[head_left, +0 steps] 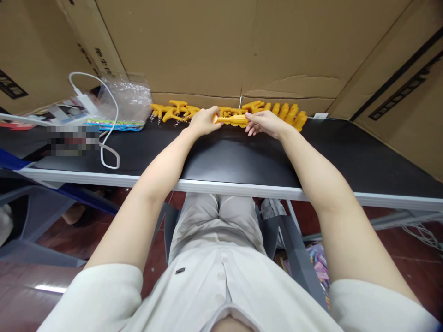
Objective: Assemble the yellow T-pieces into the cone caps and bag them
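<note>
A yellow corkscrew (235, 119) with a ribbed body lies level between my two hands, above the black table (238, 157). My left hand (204, 121) is closed round its left end. At the right end my right hand (265, 123) pinches it with thumb and forefinger, the other fingers loosely curled. Behind my left hand lie several yellow corkscrew handles (170, 113) with bare metal spirals. Beyond my right hand stands a row of yellow ribbed sleeves (292, 113). My hands partly hide the pieces between these two groups.
A clear plastic bag (126, 99) and a white cable (116, 108) lie at the left, beside a blurred-out patch. Cardboard walls (214, 50) close off the back and right. A metal edge (238, 188) runs along the table's front. A small white piece (320, 115) sits at the back right.
</note>
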Motion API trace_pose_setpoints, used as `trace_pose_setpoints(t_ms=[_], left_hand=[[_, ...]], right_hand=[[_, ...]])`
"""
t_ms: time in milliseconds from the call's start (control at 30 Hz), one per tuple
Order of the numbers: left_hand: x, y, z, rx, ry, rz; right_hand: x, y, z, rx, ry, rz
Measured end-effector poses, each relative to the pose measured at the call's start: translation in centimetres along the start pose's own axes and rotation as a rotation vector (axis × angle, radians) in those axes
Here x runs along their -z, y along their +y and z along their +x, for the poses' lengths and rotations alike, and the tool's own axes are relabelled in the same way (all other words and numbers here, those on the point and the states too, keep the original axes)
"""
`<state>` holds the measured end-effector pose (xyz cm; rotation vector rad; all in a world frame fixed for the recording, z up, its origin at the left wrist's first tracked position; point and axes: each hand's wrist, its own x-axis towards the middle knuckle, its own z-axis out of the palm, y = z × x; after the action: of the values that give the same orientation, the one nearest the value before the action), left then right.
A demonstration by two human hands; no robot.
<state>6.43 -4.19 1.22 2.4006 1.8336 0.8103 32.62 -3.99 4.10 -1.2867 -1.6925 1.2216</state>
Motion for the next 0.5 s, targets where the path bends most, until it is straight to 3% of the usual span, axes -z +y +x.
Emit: trace_pose_setpoints(t_ms=[500], left_hand=[[-0.02, 0.01, 0.04, -0.009, 0.017, -0.009]], right_hand=[[0.0, 0.11, 0.16, 0.003, -0.012, 0.007]])
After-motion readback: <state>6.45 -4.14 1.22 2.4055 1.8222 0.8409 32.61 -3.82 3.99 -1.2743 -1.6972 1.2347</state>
